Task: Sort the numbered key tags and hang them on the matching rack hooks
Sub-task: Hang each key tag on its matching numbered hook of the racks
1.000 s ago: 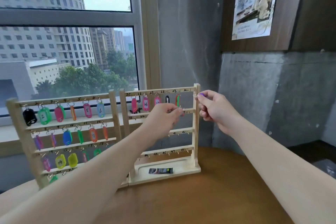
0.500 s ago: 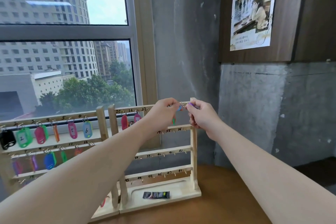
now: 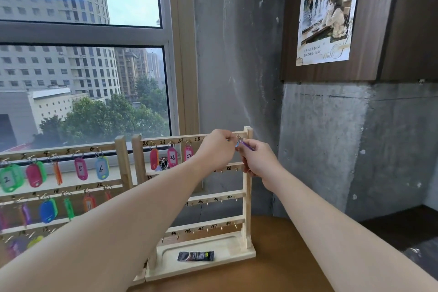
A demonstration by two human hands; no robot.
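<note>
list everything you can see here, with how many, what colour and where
right rack: one, pale wood, on the table
left rack: one, pale wood, beside it
hung tags: many, mixed colours, left rack rows and hooks 25 to 27
purple tag: one, at the top right hook
sachet: one, black, right rack's base tray
table: one, brown
poster: one, on the wall
left hand: at the top rail
right hand: pinching the purple tag
</note>
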